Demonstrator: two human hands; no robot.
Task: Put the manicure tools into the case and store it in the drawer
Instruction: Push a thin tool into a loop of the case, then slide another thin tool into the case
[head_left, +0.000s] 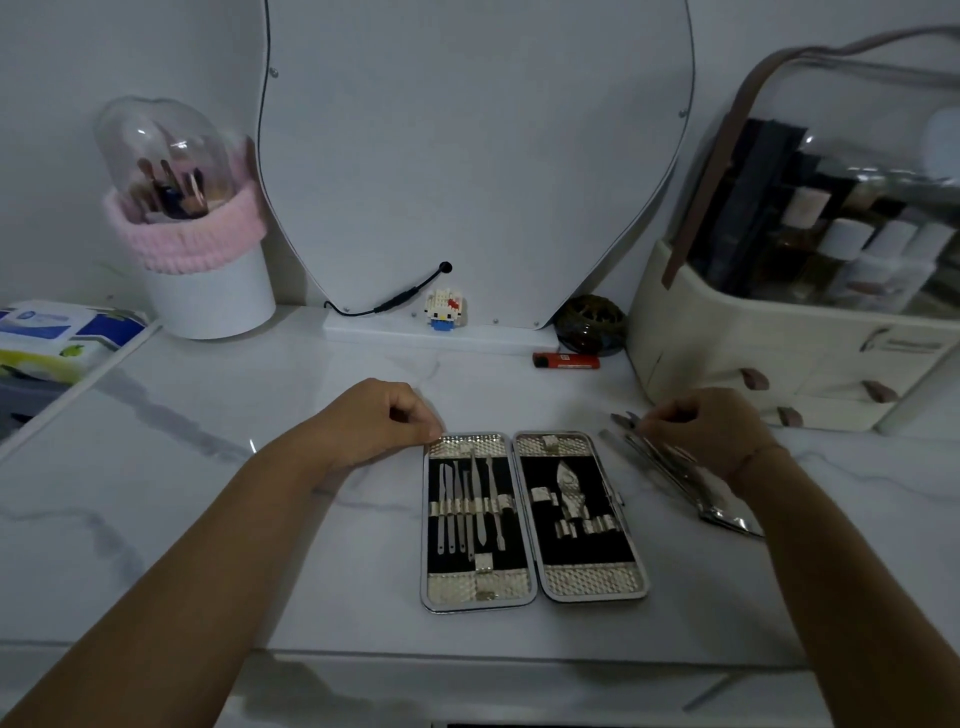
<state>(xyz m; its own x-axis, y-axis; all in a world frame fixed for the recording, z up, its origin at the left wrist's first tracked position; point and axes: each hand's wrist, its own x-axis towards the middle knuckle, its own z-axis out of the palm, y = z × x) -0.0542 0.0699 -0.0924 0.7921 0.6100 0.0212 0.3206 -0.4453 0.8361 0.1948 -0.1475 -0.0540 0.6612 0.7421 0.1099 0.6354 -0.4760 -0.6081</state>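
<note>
The case (532, 519) lies open flat on the marble table (260, 493), with thin tools strapped in its left half and a nipper in its right. The left hand (379, 421), fingers curled, touches the case's top left corner. The right hand (711, 431) pinches loose metal tools (675, 478) lying just right of the case.

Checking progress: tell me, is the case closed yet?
No, the case lies open flat on the counter, both halves showing.

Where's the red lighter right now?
The red lighter lies on the countertop behind the open case, right of centre, beside the dark round ornament.
</note>
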